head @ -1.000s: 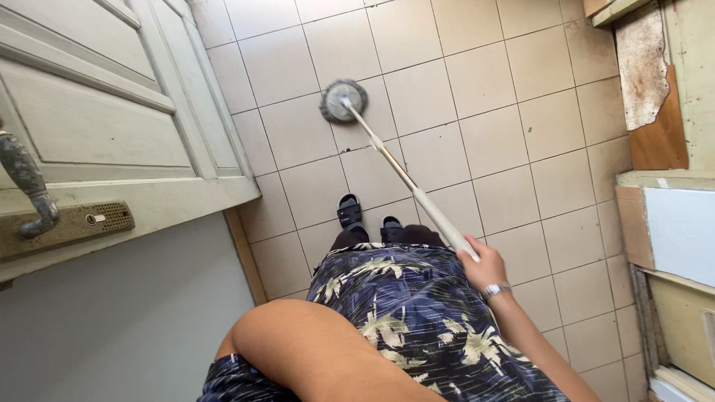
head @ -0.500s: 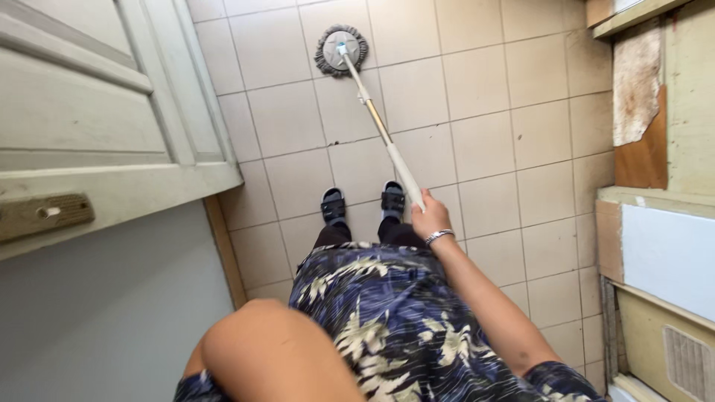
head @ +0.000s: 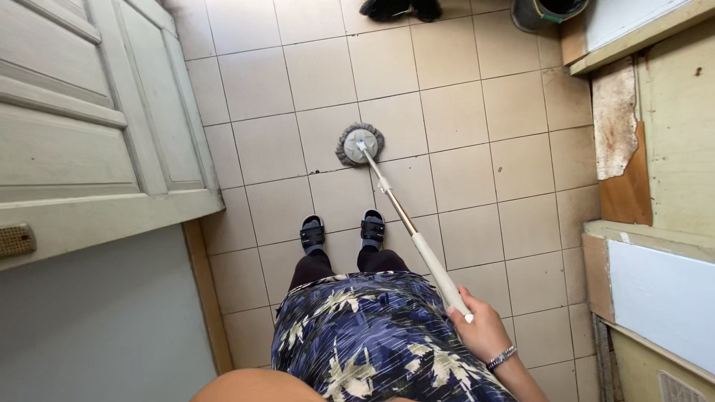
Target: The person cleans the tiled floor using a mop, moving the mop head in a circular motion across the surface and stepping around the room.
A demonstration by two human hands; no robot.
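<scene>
Right hand (head: 480,327) clamped around the top end of the mop handle (head: 417,238), low right of the view, bracelet (head: 501,358) on the wrist. Handle slants up and away from the hand toward the person's left, passing just beside the right sandal (head: 372,227). Mop head (head: 360,144), round and grey, sits flat on the tiled floor (head: 477,112), out in front of both feet, well apart from the hand, roughly mid-floor. Left sandal (head: 312,234) beside the right one, both on the tiles. Left hand not visible; only a bare arm (head: 253,385) at the bottom edge, so cannot tell its state. Pale panelled door (head: 82,141) stands open along the floor's left edge. Worn cabinet (head: 663,134) along the right edge. Dark bucket (head: 547,11) at the far right corner of the floor, dark object (head: 398,9) at the far edge, too cut off to identify. Patterned blue skirt (head: 372,335) fills the lower middle.
</scene>
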